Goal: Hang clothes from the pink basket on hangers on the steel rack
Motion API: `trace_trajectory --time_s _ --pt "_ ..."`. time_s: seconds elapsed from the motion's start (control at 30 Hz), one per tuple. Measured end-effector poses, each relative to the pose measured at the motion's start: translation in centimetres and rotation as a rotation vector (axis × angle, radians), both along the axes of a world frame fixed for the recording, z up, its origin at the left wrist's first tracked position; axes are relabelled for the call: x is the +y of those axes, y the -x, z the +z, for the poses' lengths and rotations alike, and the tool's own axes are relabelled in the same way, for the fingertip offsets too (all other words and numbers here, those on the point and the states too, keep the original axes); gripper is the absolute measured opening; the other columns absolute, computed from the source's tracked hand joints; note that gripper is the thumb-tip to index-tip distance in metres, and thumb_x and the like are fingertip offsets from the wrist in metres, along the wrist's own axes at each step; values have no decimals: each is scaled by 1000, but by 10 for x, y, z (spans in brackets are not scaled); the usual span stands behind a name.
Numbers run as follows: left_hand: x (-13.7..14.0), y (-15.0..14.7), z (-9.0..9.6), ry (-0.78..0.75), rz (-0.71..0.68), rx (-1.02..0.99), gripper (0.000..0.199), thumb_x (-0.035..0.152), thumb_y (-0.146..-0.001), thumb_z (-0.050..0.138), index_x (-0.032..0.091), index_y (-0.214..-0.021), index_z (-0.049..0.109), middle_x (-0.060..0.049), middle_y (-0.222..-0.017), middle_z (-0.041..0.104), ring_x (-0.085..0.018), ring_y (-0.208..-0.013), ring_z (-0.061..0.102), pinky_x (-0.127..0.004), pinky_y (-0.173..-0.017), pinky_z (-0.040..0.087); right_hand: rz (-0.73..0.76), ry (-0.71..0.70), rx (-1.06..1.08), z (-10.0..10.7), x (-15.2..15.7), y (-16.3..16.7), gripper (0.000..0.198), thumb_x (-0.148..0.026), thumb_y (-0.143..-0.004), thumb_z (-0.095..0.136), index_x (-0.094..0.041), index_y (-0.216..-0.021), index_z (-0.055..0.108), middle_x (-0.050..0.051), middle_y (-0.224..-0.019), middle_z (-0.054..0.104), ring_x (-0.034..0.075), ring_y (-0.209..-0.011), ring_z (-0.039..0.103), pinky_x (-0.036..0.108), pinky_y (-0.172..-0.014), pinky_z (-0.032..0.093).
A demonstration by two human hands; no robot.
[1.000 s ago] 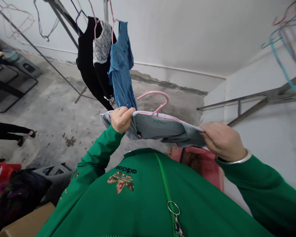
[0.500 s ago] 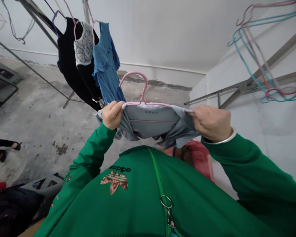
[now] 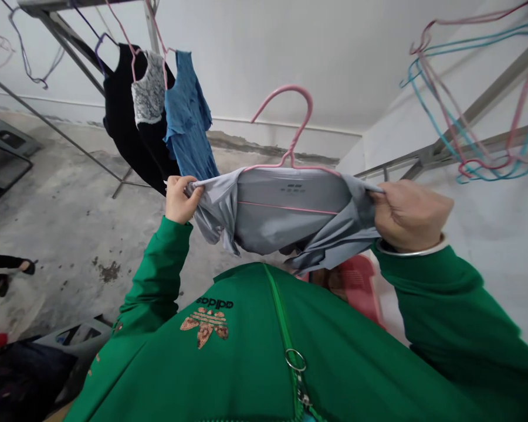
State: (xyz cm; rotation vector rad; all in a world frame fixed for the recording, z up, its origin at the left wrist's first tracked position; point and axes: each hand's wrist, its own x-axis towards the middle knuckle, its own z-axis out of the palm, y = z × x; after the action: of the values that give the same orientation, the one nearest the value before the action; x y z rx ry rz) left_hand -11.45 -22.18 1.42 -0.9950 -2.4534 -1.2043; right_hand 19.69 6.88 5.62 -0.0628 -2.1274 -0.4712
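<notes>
In front of my chest a grey shirt is stretched out sideways on a pink hanger. The hanger's hook sticks up above the neckline, and its lower bar shows through the wide neck opening. My left hand pinches the shirt's shoulder at the left, thumb on top. At the right my right hand is closed in a fist around the other shoulder. Folds of cloth hang below both hands, and the hanger's ends are hidden inside the shirt.
A blue top, a black garment and a grey-and-black one hang on a metal rack at the left. Pink and blue hangers hang from a bar at the right. Below the shirt is a red basket. Another person's feet are at far left.
The shirt and hanger have come closer and shifted right, with the hook higher. My hands have spread farther apart, and the cloth is pulled wider.
</notes>
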Motion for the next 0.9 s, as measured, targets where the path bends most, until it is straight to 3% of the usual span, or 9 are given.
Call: trace_trajectory --time_s 0.1,0.2,0.3,0.37,0.47,0.57,0.67,0.73,0.9 --pt "6 3 3 -119 -103 -140 17 17 -67 56 19 -78 69 -4 -86 57 -19 -86 56 -34 -79 49 -30 13 21 -6 3 0 23 -21 -90 50 -14 -71 61 4 -55 57 14 -53 48 26 -50 31" --pt "3 11 6 -286 -178 -251 21 14 -60 52 18 -73 68 -3 -79 60 -17 -80 58 -31 -75 49 -40 48 18 -12 5 -2 22 -22 -90 50 -14 -72 62 4 -57 59 14 -55 51 26 -51 32" --pt "-7 17 13 -242 -189 -311 21 20 -63 54 18 -78 68 -3 -78 62 -16 -70 57 -30 -64 48 -71 85 27 -18 5 -4 24 -23 -91 50 -15 -72 63 4 -57 59 14 -54 51 27 -51 32" --pt "-12 15 23 -143 -141 -148 18 26 -69 57 18 -81 69 -6 -84 64 -18 -75 59 -32 -68 50 -109 104 20 -21 5 -5 26 -24 -91 49 -15 -72 64 5 -57 59 15 -54 51 28 -52 32" --pt "-5 2 46 -44 -114 234 23 38 -79 58 19 -89 69 -10 -102 64 -24 -99 59 -41 -87 48 -170 175 -21 -23 3 -3 32 -30 -94 45 -16 -72 64 6 -58 60 16 -56 52 29 -53 32" --pt "25 -13 62 73 -295 381 36 49 -83 58 20 -103 65 -11 -110 61 -27 -109 55 -43 -95 45 -197 259 -58 -21 0 4 39 -35 -96 38 -18 -74 64 6 -61 60 17 -60 54 29 -56 33" --pt "63 -21 65 146 -480 369 36 51 -91 47 19 -97 63 -8 -95 62 -22 -96 58 -37 -85 46 -198 333 -124 -14 0 15 40 -38 -97 35 -17 -81 65 7 -68 62 18 -67 57 29 -60 36" --pt "81 -20 64 122 -530 352 36 47 -95 40 20 -89 62 -5 -82 60 -18 -82 57 -32 -76 46 -182 413 -176 -8 8 23 41 -42 -97 34 -17 -85 65 7 -74 63 18 -73 58 30 -63 38" --pt "89 -1 80 -54 -376 499 32 38 -96 44 16 -82 61 -3 -71 53 -14 -72 49 -30 -72 42 -159 701 -258 -13 54 22 22 -37 -90 53 -18 -96 61 8 -92 64 20 -89 57 33 -79 44"
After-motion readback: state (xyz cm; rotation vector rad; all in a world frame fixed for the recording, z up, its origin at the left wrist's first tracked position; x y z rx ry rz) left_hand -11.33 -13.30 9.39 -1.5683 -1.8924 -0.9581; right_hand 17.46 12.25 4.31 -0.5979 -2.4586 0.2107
